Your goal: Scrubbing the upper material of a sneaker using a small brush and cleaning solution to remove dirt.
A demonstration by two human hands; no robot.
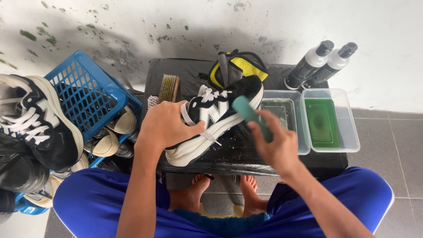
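A black and white sneaker (216, 117) with white laces lies tilted on a low black table (238, 156). My left hand (165, 125) grips its toe end and holds it steady. In my right hand (275, 141) is a teal brush (247, 112), whose head rests against the sneaker's side near the heel. Both forearms reach over my blue trousers.
Two clear tubs (308, 121) with greenish liquid stand at the table's right, with two spray bottles (319, 64) behind. A wooden brush (168, 88) and a yellow-black cloth (238, 66) lie at the back. At left, a blue basket (86, 94) holds shoes and more sneakers (31, 128) are stacked.
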